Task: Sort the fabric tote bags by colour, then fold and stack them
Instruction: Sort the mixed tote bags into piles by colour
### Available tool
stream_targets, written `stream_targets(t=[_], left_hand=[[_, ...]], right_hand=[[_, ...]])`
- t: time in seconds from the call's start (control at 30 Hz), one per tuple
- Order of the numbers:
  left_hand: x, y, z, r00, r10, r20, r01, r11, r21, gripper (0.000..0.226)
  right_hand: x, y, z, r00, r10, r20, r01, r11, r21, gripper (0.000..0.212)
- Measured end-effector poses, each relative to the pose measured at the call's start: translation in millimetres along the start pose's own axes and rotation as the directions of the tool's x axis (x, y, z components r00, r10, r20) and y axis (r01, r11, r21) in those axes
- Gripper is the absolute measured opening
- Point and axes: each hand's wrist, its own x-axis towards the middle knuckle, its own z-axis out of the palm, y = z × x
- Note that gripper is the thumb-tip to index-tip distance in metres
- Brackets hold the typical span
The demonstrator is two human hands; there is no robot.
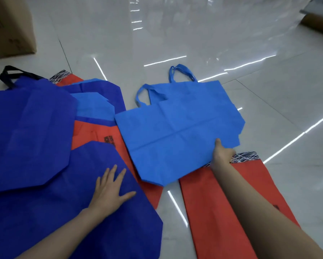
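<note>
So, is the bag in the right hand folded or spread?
Spread out: the light blue bag lies flat, showing only crease lines; the right hand pinches its edge.

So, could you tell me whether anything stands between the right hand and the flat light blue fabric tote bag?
Nothing visible does: the right hand pinches the near edge of the light blue fabric tote bag, thumb on top. Its near edge only overlaps the orange-red fabric bag lying beneath.

light blue tote (177, 126): matt creased cloth | floor (175, 34): glossy tile | box (11, 28): matt cardboard
</note>
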Motion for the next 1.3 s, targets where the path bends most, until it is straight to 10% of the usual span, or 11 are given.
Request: stream_targets(t=[0.07,0.1,0.17,0.2,0.27,0.37,0.57,0.8,1.0,1.2,1.3], left_hand=[[0,-7,7,0.996,0.051,0.078,-0.052,0.999,0.003,0.124],[0,-11,12,0.991,0.090,0.095,-0.091,0.996,0.003,0.136],[-2,-19,22,0.984,0.161,0.071,-0.162,0.987,0.009,0.136],[-3,-23,27,0.981,0.189,0.042,-0.189,0.982,0.008,0.131],[-3,-25,32,0.975,0.222,0.003,-0.222,0.975,0.004,0.123],[-2,-29,36,0.973,0.229,0.005,-0.229,0.973,-0.001,0.114],[-4,-31,30,0.967,0.255,0.008,-0.255,0.967,0.016,0.096],[-7,-76,-12,0.810,-0.151,-0.566,0.112,0.988,-0.103,0.076],[-9,-138,-37,0.800,-0.517,-0.304,0.457,0.854,-0.248,0.072],[-41,-137,-20,0.838,-0.306,-0.452,0.264,0.952,-0.154,0.015],[-73,-111,-6,0.861,-0.069,-0.505,0.140,0.985,0.104,0.032]], right_hand=[[-13,7,-4,0.914,-0.399,0.071,0.377,0.775,-0.507,0.064],[-27,19,-9,0.719,-0.603,0.347,0.674,0.481,-0.561,0.063],[-55,56,-13,0.171,-0.493,0.853,0.968,-0.075,-0.238,0.050],[-64,73,-13,0.067,-0.281,0.957,0.977,-0.178,-0.120,0.053],[-77,84,-6,0.188,0.040,0.981,0.967,-0.181,-0.178,0.074],[-61,77,20,0.476,0.097,0.874,0.880,-0.061,-0.472,0.060],[-21,34,71,0.612,0.078,0.787,0.785,0.059,-0.616,0.056],[-130,71,59,0.289,-0.208,0.935,0.921,0.327,-0.212,0.025],[-197,99,71,0.181,0.032,0.983,0.880,0.442,-0.176,0.036],[-200,105,83,0.441,0.004,0.898,0.878,0.203,-0.433,0.056],[-202,104,83,0.569,0.060,0.820,0.795,0.216,-0.567,0.047]])
